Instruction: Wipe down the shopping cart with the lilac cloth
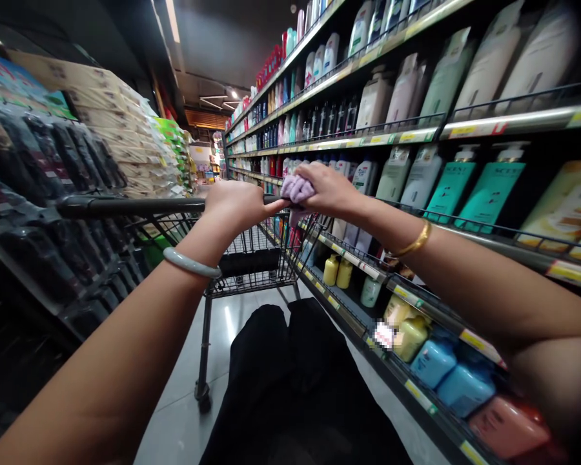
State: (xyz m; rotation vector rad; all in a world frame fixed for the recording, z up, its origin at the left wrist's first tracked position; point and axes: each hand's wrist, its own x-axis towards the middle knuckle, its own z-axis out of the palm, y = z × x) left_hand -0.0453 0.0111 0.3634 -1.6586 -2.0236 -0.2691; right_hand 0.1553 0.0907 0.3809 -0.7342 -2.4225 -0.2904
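My left hand is wrapped over the dark handle of a shopping cart, its thumb stretched along the bar toward the right. At the handle's right part, my right hand grips a bunched lilac cloth, which lies against the bar. A corner of the cloth hangs below the handle. The fingers of the right hand are partly hidden behind the cloth. On the left wrist sits a pale bangle, and a gold bracelet is on the right forearm.
Shelves of bottles line the right side, with teal pump bottles near my right arm and blue bottles low down. Packaged goods hang at left beside stacked boxes. A tiled floor lies under the cart.
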